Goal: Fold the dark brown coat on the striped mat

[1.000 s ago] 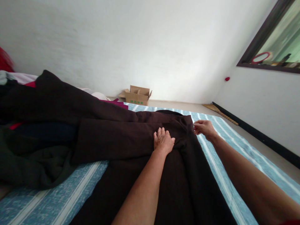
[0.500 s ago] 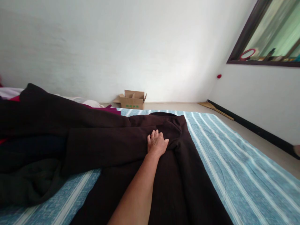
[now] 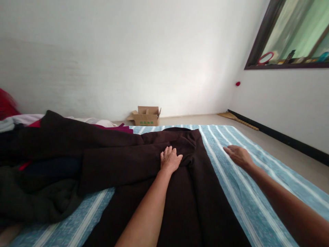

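A dark brown coat (image 3: 177, 202) lies spread on a blue and white striped sheet (image 3: 221, 151). One of its sleeves (image 3: 120, 164) stretches out to the left, and the collar end points toward the wall. My left hand (image 3: 170, 160) rests flat on the coat near the shoulder, fingers slightly apart. To the right of the coat, my right hand (image 3: 239, 156) is over the striped sheet with its fingers extended and nothing in it. Whether it touches the sheet I cannot tell.
Dark green clothing (image 3: 38, 195) and other garments are heaped at the left. Behind the bed's far edge an open cardboard box (image 3: 146, 118) stands by the wall. A straw broom (image 3: 239, 120) lies along the right wall, below a window with a red-rimmed mirror (image 3: 266, 58).
My right hand has come in from the right edge to above the sheet beside the coat. My left hand stays on the coat. The view has shifted slightly left.
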`<control>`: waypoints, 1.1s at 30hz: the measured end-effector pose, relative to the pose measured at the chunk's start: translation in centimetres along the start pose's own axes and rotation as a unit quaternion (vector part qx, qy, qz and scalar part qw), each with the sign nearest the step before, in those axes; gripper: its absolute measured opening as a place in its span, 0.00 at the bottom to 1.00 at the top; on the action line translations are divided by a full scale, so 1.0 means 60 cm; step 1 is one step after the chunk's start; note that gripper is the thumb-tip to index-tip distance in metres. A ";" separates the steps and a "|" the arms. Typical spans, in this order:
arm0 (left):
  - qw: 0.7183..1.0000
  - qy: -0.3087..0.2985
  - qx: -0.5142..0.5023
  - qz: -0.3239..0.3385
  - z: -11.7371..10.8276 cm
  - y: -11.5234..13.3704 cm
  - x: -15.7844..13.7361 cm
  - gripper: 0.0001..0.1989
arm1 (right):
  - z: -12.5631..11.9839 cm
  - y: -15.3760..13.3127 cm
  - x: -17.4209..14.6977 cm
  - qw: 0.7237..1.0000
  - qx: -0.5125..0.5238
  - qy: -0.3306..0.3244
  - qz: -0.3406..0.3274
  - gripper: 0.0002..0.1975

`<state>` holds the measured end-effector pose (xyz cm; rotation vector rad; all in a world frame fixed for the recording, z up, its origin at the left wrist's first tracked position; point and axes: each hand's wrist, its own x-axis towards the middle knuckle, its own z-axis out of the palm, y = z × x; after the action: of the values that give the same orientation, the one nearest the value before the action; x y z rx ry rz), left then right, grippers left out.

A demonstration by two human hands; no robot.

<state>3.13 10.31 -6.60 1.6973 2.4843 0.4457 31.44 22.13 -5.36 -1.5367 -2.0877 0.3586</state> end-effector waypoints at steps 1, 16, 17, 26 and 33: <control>1.000 0.003 -0.008 0.002 -0.003 0.002 -0.002 0.25 | 0.026 -0.039 -0.008 0.999 -0.001 -0.017 -0.033 0.19; 0.957 0.083 0.195 -0.199 -0.272 -0.278 -0.154 0.24 | 0.182 -0.229 -0.091 0.983 -0.013 -0.070 -0.170 0.22; 0.959 0.077 0.195 -0.192 -0.280 -0.295 -0.156 0.25 | 0.185 -0.228 -0.094 0.983 -0.016 -0.067 -0.171 0.23; 0.965 0.044 0.205 -0.158 -0.312 -0.302 -0.108 0.14 | 0.194 -0.227 -0.093 0.982 -0.012 -0.046 -0.182 0.27; 0.989 0.062 -0.079 -0.105 -0.363 -0.241 -0.142 0.08 | 0.189 -0.228 -0.090 0.985 0.039 -0.031 -0.167 0.29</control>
<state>-11.97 -6.40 9.19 1.3716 2.5974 0.7218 15.40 13.67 -9.31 -1.1151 -2.3015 0.3629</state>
